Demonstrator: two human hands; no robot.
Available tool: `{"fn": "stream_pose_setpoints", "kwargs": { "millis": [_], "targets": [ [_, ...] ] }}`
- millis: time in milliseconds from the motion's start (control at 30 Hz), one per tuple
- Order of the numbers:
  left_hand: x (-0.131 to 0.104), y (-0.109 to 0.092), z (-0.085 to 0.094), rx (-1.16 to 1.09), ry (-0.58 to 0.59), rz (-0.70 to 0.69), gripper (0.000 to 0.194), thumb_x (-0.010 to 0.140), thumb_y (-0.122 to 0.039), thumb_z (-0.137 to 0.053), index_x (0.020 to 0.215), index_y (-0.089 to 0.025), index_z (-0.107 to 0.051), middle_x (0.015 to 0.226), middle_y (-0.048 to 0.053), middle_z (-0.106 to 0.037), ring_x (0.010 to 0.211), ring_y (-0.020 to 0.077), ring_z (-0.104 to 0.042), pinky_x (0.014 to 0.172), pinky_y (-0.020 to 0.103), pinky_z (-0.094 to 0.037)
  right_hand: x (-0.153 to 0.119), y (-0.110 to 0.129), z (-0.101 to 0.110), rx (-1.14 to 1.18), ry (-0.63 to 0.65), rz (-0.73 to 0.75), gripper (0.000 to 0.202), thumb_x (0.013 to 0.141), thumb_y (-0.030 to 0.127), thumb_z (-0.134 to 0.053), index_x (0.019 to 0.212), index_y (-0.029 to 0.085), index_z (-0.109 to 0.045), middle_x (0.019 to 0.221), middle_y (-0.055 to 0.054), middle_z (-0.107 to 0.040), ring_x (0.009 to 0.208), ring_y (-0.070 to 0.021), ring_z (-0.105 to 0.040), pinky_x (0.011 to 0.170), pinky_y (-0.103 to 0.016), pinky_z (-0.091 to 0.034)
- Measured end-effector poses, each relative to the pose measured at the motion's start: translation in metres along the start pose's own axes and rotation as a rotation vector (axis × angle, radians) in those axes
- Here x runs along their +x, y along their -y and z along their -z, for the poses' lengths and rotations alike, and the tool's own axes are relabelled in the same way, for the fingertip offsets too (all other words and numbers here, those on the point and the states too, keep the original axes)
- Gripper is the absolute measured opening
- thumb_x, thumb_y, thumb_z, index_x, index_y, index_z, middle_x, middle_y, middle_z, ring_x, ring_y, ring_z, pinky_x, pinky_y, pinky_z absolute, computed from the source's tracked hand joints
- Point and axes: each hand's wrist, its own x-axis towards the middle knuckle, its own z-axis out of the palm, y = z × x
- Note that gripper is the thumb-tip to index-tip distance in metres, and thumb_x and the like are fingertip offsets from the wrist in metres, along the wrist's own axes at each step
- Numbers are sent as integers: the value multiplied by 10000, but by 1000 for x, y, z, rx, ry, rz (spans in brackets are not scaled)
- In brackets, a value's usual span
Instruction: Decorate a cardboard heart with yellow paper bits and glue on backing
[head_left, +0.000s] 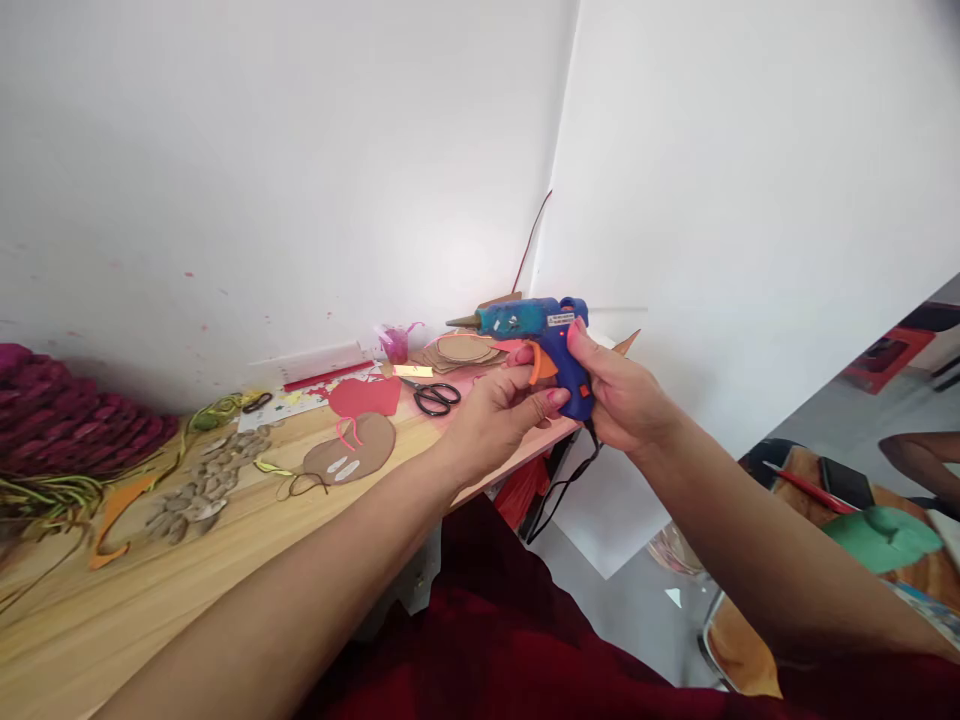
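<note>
A blue hot glue gun [529, 322] with an orange trigger is held up above the table's far right end, its nozzle pointing left. My right hand [624, 388] is closed around the back of its handle, and a black cord hangs below. The fingers of my left hand [501, 412] are closed at the trigger and the front of the handle. Beneath and left of my hands lie black-handled scissors [436, 399], a red paper piece [365, 398] and a rounded cardboard cutout [375, 445] with pink string and white ovals on it.
Stacked cardboard pieces [459, 350] and a pink-stained cup [395, 345] stand near the wall. Pebble-like pieces [202, 485], an orange strip [116, 520] and a magenta layered object [75, 410] are on the wooden table [247, 590]. At right, a chair [739, 640] holds several items; another person's arm [926, 465] shows.
</note>
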Motion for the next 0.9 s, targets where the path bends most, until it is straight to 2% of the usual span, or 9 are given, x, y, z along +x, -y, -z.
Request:
{"fn": "stream_pose_setpoints", "kwargs": {
  "millis": [167,267,400,533,633,667,733,800,900],
  "targets": [
    [-3,4,-5,-365,-11,178,184,735,-282,-779,870,-173,-719,851,8,-673,752,83,-592,682,182,-476,1,-11,5,96,74,-11,437,927,533,-455,1168,204,-613,929,-53,-703,508,-109,-583,392,-210,-458],
    [-6,5,-4,-442,0,243,168,716,-258,-796,820,-154,-714,796,8,-671,697,79,-609,677,188,-508,1,-18,6,120,61,-22,429,907,519,-505,1167,196,-615,901,-57,-712,514,-118,-593,364,-199,-450],
    [-6,8,-7,-492,-9,242,146,698,-213,-808,778,-153,-702,750,-4,-657,648,75,-614,679,197,-545,2,-24,2,94,50,-32,439,907,533,-496,1137,187,-636,849,-53,-716,493,-103,-572,339,-175,-403],
    [-2,7,-6,-420,-40,248,173,717,-247,-794,829,-151,-704,811,19,-669,676,82,-618,672,189,-553,-1,-25,13,-13,-93,63,429,891,556,-508,1021,183,-675,807,-35,-707,588,-113,-612,434,-186,-444],
    [0,-1,3,-334,-123,154,204,736,-252,-779,909,-184,-696,834,18,-677,718,99,-638,629,178,-548,-14,-31,44,-187,-325,163,369,830,528,-614,822,165,-673,730,-24,-685,636,-119,-622,509,-193,-455],
    [1,-4,7,-305,-150,115,230,738,-252,-778,942,-195,-689,836,17,-678,737,109,-650,623,180,-549,-22,-36,58,-248,-416,124,411,835,558,-585,748,162,-649,665,-23,-664,602,-120,-614,475,-192,-426],
    [1,-10,15,-250,-199,52,285,740,-263,-777,999,-211,-670,855,18,-680,769,124,-671,635,188,-554,-40,-54,83,-406,-574,-82,564,846,668,-457,580,178,-540,488,2,-559,460,-105,-539,377,-192,-317],
    [0,-14,20,-209,-248,9,317,735,-277,-781,1019,-219,-653,863,13,-678,782,131,-683,666,201,-562,-61,-80,100,-459,-588,-211,582,818,680,-491,529,175,-512,422,10,-513,364,-84,-452,347,-200,-267],
    [0,-14,19,-181,-319,-33,335,719,-292,-792,1009,-222,-639,835,-4,-667,778,130,-688,696,217,-566,-86,-131,102,-481,-538,-360,498,687,649,-671,654,156,-609,580,-22,-632,432,-110,-533,371,-206,-320]
  ]
}}
